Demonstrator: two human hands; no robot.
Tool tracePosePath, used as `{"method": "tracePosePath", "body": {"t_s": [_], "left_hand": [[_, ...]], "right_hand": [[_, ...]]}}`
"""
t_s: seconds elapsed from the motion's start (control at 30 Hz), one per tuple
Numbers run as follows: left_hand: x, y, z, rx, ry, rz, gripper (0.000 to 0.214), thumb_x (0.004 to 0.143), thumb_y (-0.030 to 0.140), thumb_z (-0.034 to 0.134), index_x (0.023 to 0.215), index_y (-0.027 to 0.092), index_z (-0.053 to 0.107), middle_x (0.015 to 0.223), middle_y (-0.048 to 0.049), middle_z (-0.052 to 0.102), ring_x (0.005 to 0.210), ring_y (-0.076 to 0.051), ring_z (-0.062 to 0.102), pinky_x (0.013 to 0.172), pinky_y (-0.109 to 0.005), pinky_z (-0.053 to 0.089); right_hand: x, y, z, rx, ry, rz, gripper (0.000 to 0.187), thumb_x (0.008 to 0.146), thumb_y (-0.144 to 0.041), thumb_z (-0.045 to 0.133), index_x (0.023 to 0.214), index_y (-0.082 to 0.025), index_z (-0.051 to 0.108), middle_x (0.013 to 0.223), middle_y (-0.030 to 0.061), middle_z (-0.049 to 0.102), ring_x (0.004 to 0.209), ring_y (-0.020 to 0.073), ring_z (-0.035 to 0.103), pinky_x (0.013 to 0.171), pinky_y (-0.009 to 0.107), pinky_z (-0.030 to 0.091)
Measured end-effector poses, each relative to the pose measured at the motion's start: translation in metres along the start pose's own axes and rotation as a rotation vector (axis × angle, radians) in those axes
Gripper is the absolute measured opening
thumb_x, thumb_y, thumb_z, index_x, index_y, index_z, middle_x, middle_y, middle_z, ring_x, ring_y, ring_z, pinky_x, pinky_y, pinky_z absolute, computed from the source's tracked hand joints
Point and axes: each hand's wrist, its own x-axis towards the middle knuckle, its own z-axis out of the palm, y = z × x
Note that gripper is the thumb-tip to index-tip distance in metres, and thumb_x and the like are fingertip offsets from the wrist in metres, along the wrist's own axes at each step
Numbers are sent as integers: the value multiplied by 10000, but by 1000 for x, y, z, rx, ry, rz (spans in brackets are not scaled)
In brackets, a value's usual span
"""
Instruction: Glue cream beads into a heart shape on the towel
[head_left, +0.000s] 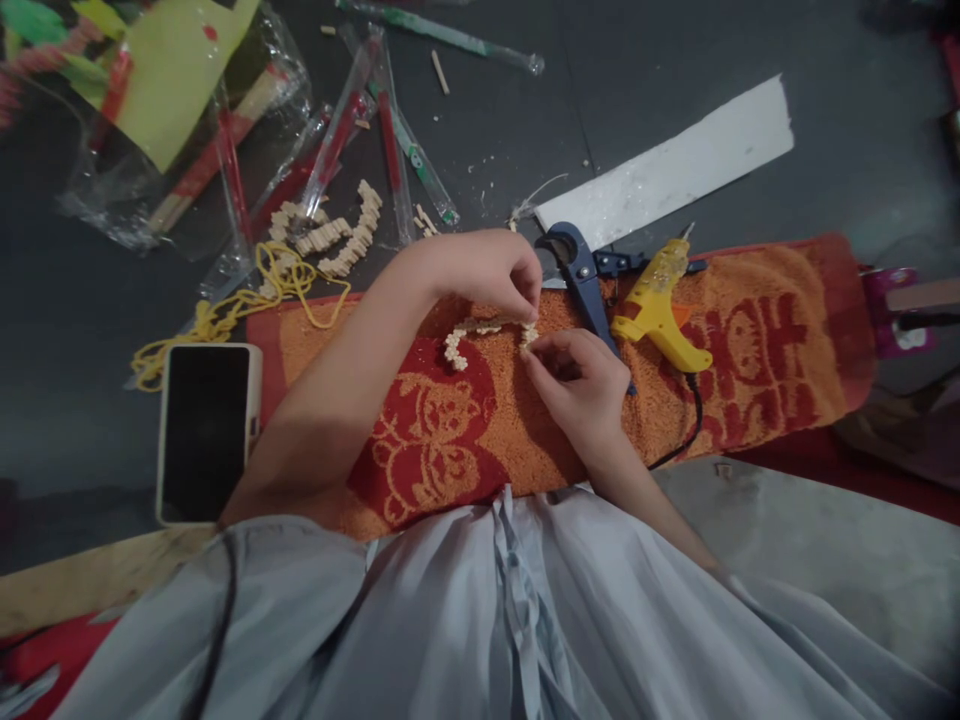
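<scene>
A curved strip of small pale wooden pieces [454, 345] lies on an orange and red towel [517, 440]. At the strip's right end, my left hand [499, 275] bends down from above, its thumb and finger pinched together at the tip of the strip. My right hand [581, 385] pinches the same end from below, fingers curled. Just right of my hands rest a blue-handled cutter [586, 285] and a yellow glue gun [656, 305] with its black cord.
A phone [206, 435] lies left of my left forearm, near tangled yellow string [292, 275]. Beyond are more curved wooden strips [352, 240], plastic-wrapped sticks [341, 130], a plastic bag with yellow paper [176, 85] and a white board [675, 165].
</scene>
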Motion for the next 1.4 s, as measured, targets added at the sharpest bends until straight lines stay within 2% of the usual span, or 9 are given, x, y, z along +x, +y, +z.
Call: {"method": "tracePosePath", "body": {"t_s": [0.2,0.4,0.7,0.87,1.03,1.1,1.2,1.3,1.4], "left_hand": [[0,1,-1,8,0,-8,323,706,403,628,909,196,773,839,-37,735,796,-172,626,731,-270,428],[0,0,0,21,12,-3,336,709,414,626,919,198,773,830,-35,734,813,-181,627,738,-274,429],[-1,2,0,24,5,-33,356,725,408,621,970,194,765,884,-43,727,885,-201,633,792,-288,425],[-8,11,-3,76,98,-46,358,758,431,611,986,190,746,926,-43,713,910,-201,616,790,-279,411],[-31,40,-2,123,300,-145,282,814,343,549,940,165,728,818,-55,681,845,-196,596,762,-298,395],[-44,52,3,220,374,-243,235,808,289,534,854,157,723,734,-55,650,771,-188,584,727,-307,387],[-62,62,19,261,448,-360,251,841,292,509,874,172,727,739,-61,643,819,-216,607,755,-319,402],[-80,67,47,224,560,-444,228,865,262,502,833,177,711,703,-42,611,803,-206,615,756,-311,403],[-90,76,82,178,581,-486,207,894,256,512,802,182,682,663,-14,583,690,-162,578,674,-285,374]], "right_hand": [[-1,1,0,6,-9,-10,33,824,-227,675,799,-236,655,725,-6,674,588,135,582,541,262,490],[-2,3,3,13,-2,87,95,797,-297,699,845,-232,650,754,-1,700,575,142,594,557,282,522],[-1,4,2,24,8,64,59,799,-264,701,814,-225,660,743,2,705,587,141,608,555,275,518],[-3,5,0,41,9,68,117,781,-298,728,825,-226,647,745,1,700,596,151,608,562,288,518],[0,3,-17,23,-64,23,110,807,-295,700,876,-230,644,815,11,713,600,148,612,584,296,519],[5,2,-29,-19,-63,-30,78,815,-272,677,873,-228,647,781,6,697,585,146,603,573,290,505],[15,2,-47,-77,-146,-79,65,814,-212,629,870,-227,659,780,11,697,611,153,613,597,290,505],[26,4,-59,-139,-226,-92,91,805,-182,605,850,-221,673,788,23,710,643,163,632,614,289,494],[37,4,-66,-186,-334,-145,94,814,-189,599,842,-219,683,800,35,718,672,178,645,617,292,474]]}}
